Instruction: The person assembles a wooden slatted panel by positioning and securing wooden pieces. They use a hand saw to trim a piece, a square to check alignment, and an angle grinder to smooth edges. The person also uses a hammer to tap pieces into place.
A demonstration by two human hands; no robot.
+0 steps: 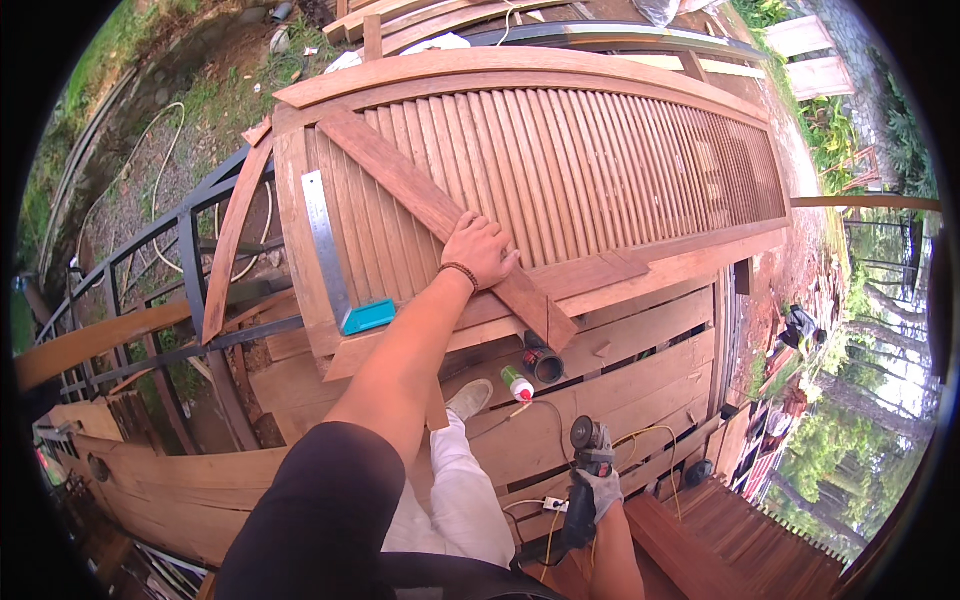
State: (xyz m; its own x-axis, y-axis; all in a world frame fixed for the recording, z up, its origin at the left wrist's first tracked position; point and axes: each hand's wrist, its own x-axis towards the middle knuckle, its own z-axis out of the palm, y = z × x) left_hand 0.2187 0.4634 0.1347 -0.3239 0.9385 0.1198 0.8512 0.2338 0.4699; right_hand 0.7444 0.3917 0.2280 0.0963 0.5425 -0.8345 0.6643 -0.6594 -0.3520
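A slatted wooden shutter panel [600,160] lies flat before me. Across its left part runs a loose wooden board [385,178], set diagonally, its near end jutting past the panel's front edge. My left hand [482,252] is bare and closed over this board, pressing it on the panel. Down at the right, my gloved right hand [603,492] holds an angle grinder [592,452] by its body, away from the panel, disc uppermost. Whether the disc spins, I cannot tell. A square with a teal handle [368,317] and metal blade rests on the panel's left end.
Below the panel, a white and green bottle with a red cap [517,384] stands near a dark cylindrical container [543,363] on planks. A yellow cord [655,430] and a white power strip [556,505] lie by the grinder. Black metal railing [190,240] runs at left.
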